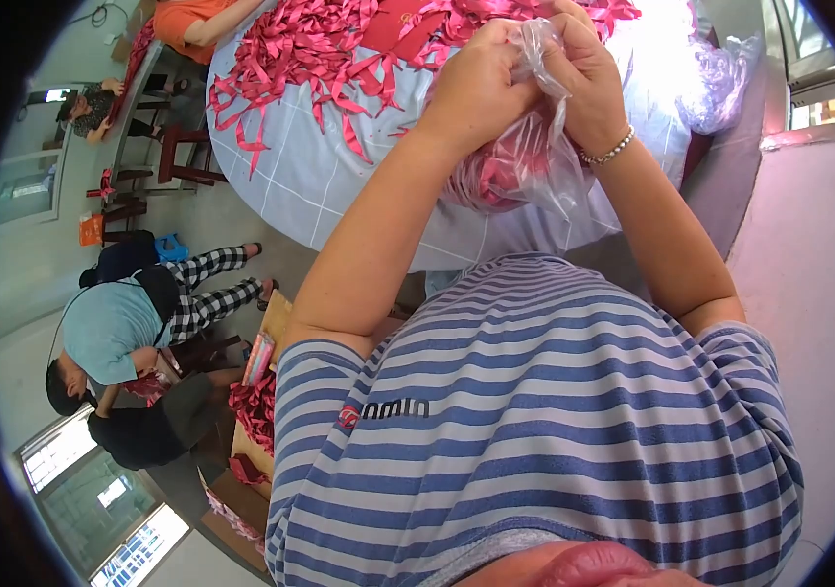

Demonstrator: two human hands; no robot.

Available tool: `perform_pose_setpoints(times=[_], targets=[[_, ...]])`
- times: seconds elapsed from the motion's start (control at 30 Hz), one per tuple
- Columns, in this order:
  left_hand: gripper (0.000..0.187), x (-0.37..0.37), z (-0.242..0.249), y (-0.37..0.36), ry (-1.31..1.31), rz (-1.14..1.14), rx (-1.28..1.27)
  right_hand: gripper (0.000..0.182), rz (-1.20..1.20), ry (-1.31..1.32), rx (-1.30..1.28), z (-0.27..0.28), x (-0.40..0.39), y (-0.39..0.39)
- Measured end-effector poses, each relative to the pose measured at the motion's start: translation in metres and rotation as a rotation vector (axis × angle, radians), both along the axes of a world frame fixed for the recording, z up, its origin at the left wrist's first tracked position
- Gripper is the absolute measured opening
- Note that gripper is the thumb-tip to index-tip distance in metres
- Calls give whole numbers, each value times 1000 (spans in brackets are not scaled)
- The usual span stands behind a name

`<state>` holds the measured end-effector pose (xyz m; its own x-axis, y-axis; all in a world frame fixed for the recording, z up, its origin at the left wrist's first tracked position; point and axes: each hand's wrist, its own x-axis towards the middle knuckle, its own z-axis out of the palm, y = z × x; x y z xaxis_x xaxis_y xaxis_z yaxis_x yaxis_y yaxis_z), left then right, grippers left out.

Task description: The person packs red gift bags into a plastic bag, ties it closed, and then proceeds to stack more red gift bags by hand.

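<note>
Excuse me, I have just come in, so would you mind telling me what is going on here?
A person in a striped shirt is gripping the gathered top of a clear plastic bag with the left hand and right hand. Pink things show inside it; whether it is tied is unclear. Beyond, loose pink ribbons lie heaped on a round table, with someone in orange at its far side.

Clear bag [559,176] in both grips [481,83] [586,90], pink ribbons [292,54]
</note>
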<state>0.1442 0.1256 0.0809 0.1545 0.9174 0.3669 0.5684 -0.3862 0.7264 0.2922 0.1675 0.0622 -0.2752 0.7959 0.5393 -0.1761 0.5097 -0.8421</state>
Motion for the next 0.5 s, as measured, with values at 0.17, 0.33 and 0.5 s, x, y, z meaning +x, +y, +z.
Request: perform_pose_setpoints(times=[0.17, 0.33, 0.5], targets=[[42, 2, 11, -2, -63, -31, -212, 10, 196, 164, -258, -1, 0, 5], [33, 4, 3, 5, -488, -208, -212, 8, 119, 140, -220, -8, -2, 10], [31, 3, 5, 7, -89, -3, -414, 24, 344, 613, -504, 10, -2, 3]])
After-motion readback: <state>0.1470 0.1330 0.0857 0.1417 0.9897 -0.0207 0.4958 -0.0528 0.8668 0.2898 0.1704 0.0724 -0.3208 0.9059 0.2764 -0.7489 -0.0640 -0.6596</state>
